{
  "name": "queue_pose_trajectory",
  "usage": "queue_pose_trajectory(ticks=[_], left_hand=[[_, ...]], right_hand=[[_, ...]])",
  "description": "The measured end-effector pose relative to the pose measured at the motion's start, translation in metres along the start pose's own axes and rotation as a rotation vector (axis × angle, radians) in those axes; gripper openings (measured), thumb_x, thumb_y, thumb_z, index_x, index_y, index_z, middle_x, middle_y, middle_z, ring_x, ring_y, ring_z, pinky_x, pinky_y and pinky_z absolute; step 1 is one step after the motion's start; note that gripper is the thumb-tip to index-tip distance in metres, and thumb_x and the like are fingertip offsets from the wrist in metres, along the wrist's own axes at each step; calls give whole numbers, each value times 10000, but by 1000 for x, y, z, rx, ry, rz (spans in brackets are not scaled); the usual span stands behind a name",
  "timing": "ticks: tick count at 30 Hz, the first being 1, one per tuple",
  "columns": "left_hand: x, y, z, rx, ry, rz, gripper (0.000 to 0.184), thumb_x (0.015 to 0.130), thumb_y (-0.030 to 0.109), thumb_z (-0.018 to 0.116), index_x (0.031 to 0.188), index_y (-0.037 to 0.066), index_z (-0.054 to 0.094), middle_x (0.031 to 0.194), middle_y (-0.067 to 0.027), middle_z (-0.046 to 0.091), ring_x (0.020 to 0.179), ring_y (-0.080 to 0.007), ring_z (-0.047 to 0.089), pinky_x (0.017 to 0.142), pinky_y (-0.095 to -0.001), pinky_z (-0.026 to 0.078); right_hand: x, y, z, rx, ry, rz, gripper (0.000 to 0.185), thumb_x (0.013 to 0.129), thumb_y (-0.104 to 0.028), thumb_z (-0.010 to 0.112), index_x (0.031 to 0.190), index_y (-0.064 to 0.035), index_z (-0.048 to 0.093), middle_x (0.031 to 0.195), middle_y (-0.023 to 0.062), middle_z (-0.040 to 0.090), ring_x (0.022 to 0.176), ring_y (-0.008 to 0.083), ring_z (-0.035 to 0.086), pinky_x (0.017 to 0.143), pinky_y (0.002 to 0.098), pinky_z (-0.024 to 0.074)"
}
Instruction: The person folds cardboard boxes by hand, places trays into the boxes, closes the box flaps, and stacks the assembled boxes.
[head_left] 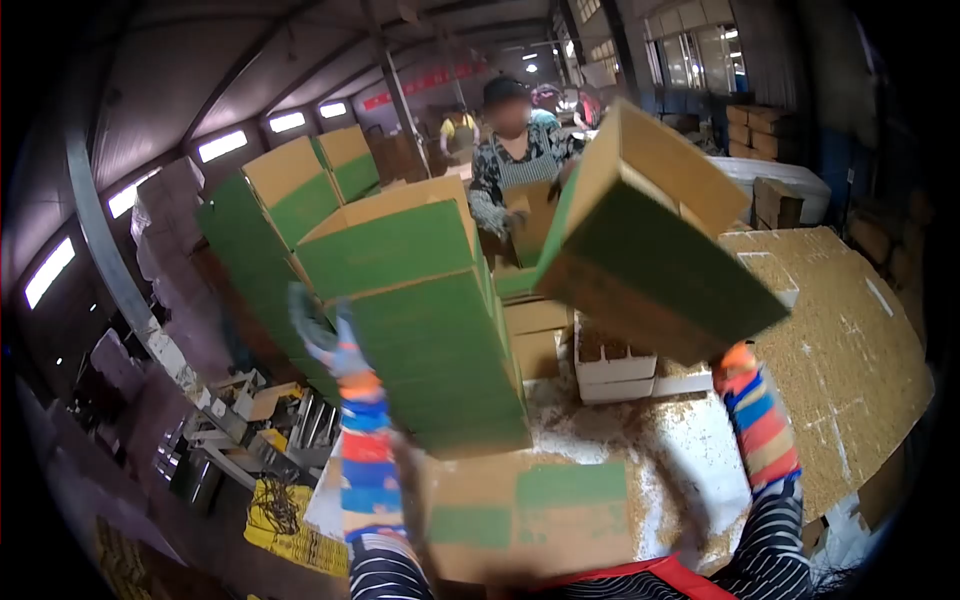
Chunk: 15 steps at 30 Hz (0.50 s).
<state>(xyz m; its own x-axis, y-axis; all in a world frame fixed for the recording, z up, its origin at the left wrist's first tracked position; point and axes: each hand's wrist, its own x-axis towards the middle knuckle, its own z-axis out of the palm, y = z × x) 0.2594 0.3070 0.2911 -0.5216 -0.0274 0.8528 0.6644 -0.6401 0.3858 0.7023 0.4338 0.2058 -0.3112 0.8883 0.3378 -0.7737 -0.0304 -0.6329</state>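
My left hand (pixel 322 330), in a grey glove with a striped sleeve cover, is at the left side of a tall stack of green-and-brown cardboard boxes (pixel 420 350). Its fingers are spread, and blur hides whether they touch the stack. A tilted open cardboard box (pixel 660 260) is held up on the right, above the work table. My right hand (pixel 738 362) grips it at the lower right corner, with the fingers mostly hidden by the box. Flattened green-and-brown cardboard (pixel 530 520) lies in front of me.
White trays with brown granular contents (pixel 615 372) stand beneath the raised box. A brown-crusted board (pixel 840 340) lies at right. Across the table stands a co-worker (pixel 520 165) holding cardboard. More boxes (pixel 290 190) are stacked at left, near a metal frame (pixel 250 420) and a yellow sack (pixel 290 530).
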Motion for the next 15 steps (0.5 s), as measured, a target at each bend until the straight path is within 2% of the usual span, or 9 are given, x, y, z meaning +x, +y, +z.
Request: queue_pose_trajectory(ticks=[1, 4, 5, 7, 10, 11, 13, 15], left_hand=[[29, -19, -5, 135, 99, 146, 476, 832, 38, 567, 1281, 8, 410, 1238, -126, 488, 1109, -200, 482, 952, -318, 384], [73, -108, -35, -153, -42, -399, 477, 833, 61, 586, 1268, -5, 403, 1225, -107, 499, 1060, -190, 516, 907, -288, 416], [72, -155, -48, -284, -192, -495, 428, 862, 107, 571, 1242, -11, 413, 1174, -79, 525, 993, -166, 540, 851, -268, 440], [49, -137, -39, -201, -166, -427, 353, 850, 106, 598, 1161, 10, 462, 1051, -68, 556, 853, -123, 550, 779, -249, 465], [49, -102, -40, -210, -322, -387, 326, 882, 142, 556, 1156, -1, 455, 1031, -56, 559, 862, -111, 544, 770, -242, 465], [45, -98, -43, -203, -296, -404, 333, 887, 148, 546, 1170, 2, 449, 1051, -59, 552, 887, -122, 540, 785, -249, 459], [44, -98, -47, -185, -262, -436, 348, 898, 160, 527, 1198, 8, 438, 1090, -65, 539, 936, -143, 532, 815, -261, 448], [51, -115, -47, -277, -269, -391, 379, 894, 122, 514, 1240, 12, 406, 1169, -81, 491, 1019, -165, 489, 873, -284, 414]], right_hand=[[29, -10, 16, 21, -69, -50, 424, 910, -318, 422, 1229, -41, 441, 1228, 128, 475, 1095, 237, 464, 951, 367, 367], [113, -21, 64, 136, -360, -118, 425, 903, -346, 421, 1203, -48, 471, 1200, 129, 500, 1061, 247, 490, 928, 381, 390], [141, -14, 78, 178, -497, -114, 426, 901, -355, 421, 1194, -51, 482, 1191, 129, 509, 1050, 251, 499, 920, 386, 398], [185, 17, 115, 163, -714, -97, 430, 897, -374, 421, 1176, -56, 502, 1172, 130, 525, 1028, 257, 516, 904, 395, 413], [216, 77, 186, -174, -642, -93, 471, 878, -423, 422, 1154, -53, 513, 1118, 141, 558, 1019, 256, 521, 877, 400, 416], [201, 80, 220, 73, -394, 498, 488, 869, -443, 432, 1148, -51, 516, 1106, 145, 565, 1013, 255, 523, 863, 399, 420], [175, 96, 270, -287, -282, 330, 514, 853, -471, 436, 1147, -58, 521, 1057, 167, 578, 1010, 284, 523, 859, 406, 410], [180, 104, 279, -608, -257, 240, 473, 858, -415, 425, 1151, -56, 517, 1082, 177, 558, 1015, 306, 512, 857, 413, 410]])
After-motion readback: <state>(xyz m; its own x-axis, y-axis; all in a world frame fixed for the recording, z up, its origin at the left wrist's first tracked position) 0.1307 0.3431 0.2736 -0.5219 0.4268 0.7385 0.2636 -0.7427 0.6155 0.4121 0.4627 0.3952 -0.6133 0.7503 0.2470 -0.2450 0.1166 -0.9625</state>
